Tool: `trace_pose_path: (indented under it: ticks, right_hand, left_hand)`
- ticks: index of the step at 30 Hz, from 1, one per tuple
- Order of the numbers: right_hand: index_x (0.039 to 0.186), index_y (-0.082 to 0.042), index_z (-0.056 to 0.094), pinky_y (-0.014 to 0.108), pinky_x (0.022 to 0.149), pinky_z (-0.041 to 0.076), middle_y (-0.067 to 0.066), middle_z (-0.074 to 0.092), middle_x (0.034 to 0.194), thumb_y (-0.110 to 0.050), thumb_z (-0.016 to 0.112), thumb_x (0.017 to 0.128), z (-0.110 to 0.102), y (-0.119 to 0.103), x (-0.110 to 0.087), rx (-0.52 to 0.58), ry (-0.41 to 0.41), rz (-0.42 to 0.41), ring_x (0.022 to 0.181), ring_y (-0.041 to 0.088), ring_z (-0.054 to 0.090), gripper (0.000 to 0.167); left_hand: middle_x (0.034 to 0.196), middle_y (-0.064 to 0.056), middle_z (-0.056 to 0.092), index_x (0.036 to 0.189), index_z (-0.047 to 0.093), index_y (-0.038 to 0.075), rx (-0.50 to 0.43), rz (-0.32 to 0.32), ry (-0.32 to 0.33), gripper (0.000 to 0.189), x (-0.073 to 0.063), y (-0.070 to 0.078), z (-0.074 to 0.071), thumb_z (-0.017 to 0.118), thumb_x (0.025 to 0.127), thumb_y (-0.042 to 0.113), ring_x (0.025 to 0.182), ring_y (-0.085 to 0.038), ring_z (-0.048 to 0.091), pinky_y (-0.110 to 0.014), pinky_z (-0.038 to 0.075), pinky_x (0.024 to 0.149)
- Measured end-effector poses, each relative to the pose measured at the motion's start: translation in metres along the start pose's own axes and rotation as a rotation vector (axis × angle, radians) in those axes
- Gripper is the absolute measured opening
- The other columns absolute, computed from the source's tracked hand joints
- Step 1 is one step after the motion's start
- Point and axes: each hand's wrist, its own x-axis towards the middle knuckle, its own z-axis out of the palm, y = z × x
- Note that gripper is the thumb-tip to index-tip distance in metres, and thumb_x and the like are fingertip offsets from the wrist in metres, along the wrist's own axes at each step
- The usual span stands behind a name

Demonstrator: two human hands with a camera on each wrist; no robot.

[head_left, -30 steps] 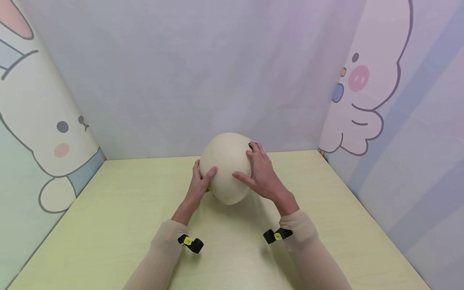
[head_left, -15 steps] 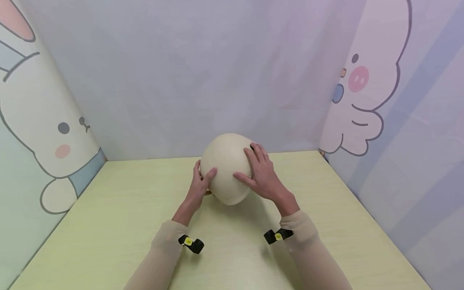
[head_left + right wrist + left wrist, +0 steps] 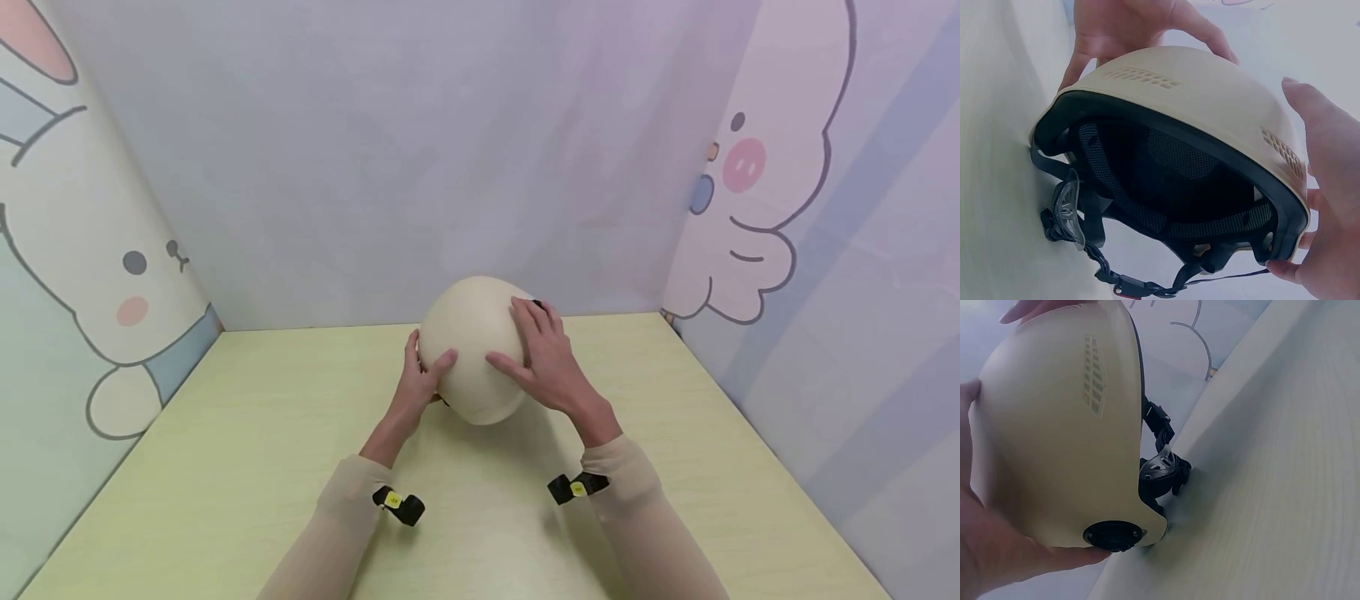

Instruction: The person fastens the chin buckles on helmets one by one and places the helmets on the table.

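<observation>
A cream helmet (image 3: 472, 325) is held between both hands near the far side of the table, its smooth crown facing the head camera. My left hand (image 3: 417, 385) grips its left side, thumb on the shell. In the left wrist view, one finger reaches to a round black knob (image 3: 1113, 536) by the rim. On the helmet's right side, my right hand (image 3: 553, 365) grips with spread fingers, thumb on the shell and fingertips around the rim. The right wrist view looks into the dark padded inside (image 3: 1179, 181), where a black chin strap with a buckle (image 3: 1132, 287) hangs down.
The pale wooden table (image 3: 247, 467) spreads around the arms. A grey back wall (image 3: 390, 167) stands close behind the helmet. Side walls with a cartoon rabbit (image 3: 82, 250) and another white cartoon animal (image 3: 780, 175) border the table. Each sleeve carries a small black wrist camera (image 3: 401, 506).
The helmet has turned slightly in the hands, and the vent slots beside the right thumb have gone out of sight. Both hands keep their hold, drifting barely to the right in the view.
</observation>
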Motion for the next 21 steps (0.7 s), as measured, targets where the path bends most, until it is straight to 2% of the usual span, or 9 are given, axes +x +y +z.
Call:
trace_pose_path:
  ticks: [4, 11, 13, 17, 21]
  right_hand:
    - [0.157, -0.008, 0.03, 0.069, 0.103, 0.029, 0.016, 0.034, 0.152, -0.061, 0.058, 0.093, 0.0005, 0.0004, -0.0001, -0.018, -0.003, 0.014, 0.142, 0.041, 0.021, 0.088]
    - [0.155, -0.009, 0.035, 0.068, 0.096, 0.034, 0.015, 0.035, 0.152, -0.066, 0.052, 0.093, 0.0008, -0.0027, -0.001, -0.061, -0.01, 0.057, 0.141, 0.038, 0.024, 0.087]
    - [0.155, -0.01, 0.035, 0.068, 0.095, 0.033, 0.014, 0.035, 0.152, -0.064, 0.054, 0.093, 0.0007, -0.0045, -0.0015, -0.069, -0.015, 0.069, 0.141, 0.037, 0.024, 0.085]
    - [0.153, -0.009, 0.04, 0.068, 0.102, 0.024, 0.016, 0.037, 0.151, -0.056, 0.061, 0.093, 0.0009, -0.007, -0.0021, -0.075, 0.003, 0.072, 0.139, 0.041, 0.027, 0.079]
    - [0.147, -0.003, 0.045, 0.065, 0.107, 0.021, 0.019, 0.039, 0.148, -0.048, 0.068, 0.091, 0.0022, -0.0069, -0.0016, -0.033, 0.039, 0.048, 0.135, 0.042, 0.033, 0.076]
  left_hand:
    - [0.158, -0.019, 0.024, 0.161, -0.001, 0.024, 0.011, 0.001, -0.001, 0.1, 0.0, 0.0, 0.0011, 0.066, 0.092, 0.052, 0.131, -0.04, 0.047, -0.056, 0.048, 0.096]
    - [0.157, -0.013, 0.025, 0.16, 0.003, 0.031, 0.005, 0.007, -0.005, 0.096, 0.0004, -0.0001, 0.0019, 0.067, 0.091, 0.051, 0.129, -0.039, 0.048, -0.056, 0.049, 0.095]
    - [0.158, -0.013, 0.024, 0.16, 0.002, 0.031, -0.003, 0.008, -0.007, 0.097, 0.0005, -0.0006, 0.0015, 0.067, 0.091, 0.051, 0.129, -0.039, 0.049, -0.056, 0.049, 0.095]
    - [0.158, -0.016, 0.024, 0.161, 0.0, 0.03, -0.001, 0.0, -0.008, 0.099, 0.0007, -0.002, 0.0003, 0.067, 0.091, 0.052, 0.129, -0.041, 0.049, -0.057, 0.048, 0.094]
    - [0.158, -0.016, 0.024, 0.16, -0.002, 0.032, 0.004, -0.016, -0.019, 0.099, -0.0008, -0.0025, -0.0013, 0.066, 0.091, 0.053, 0.13, -0.041, 0.048, -0.059, 0.048, 0.093]
